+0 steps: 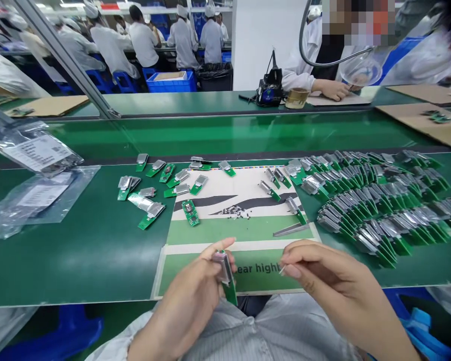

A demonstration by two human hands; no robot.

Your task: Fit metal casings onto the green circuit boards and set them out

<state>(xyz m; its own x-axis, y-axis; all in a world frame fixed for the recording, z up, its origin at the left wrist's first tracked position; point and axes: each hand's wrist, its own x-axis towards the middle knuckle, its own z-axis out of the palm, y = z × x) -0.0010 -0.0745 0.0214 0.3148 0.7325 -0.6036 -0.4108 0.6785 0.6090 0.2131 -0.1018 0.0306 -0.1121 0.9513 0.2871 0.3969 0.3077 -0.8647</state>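
My left hand point(190, 296) is closed around a green circuit board with a silver screen module point(222, 268), held tilted above the mat's front edge. The thumb presses on the module, and the board's green end sticks out below. To its right, my right hand point(328, 278) pinches a tiny pale sliver point(282, 269) between thumb and fingertips; its kind is too small to make out. Beyond both hands, a pile of tiny black and white parts point(237, 212) lies on the printed mat point(210, 255). Metal tweezers point(291, 229) rest at the mat's right side.
Loose boards point(190, 213) lie at the left and on the mat. Long rows of stacked boards point(376, 218) fill the right. Plastic bags point(41, 193) with labels sit at far left. Across the green channel, a co-worker's hand point(334, 90) works near a tape roll point(296, 98).
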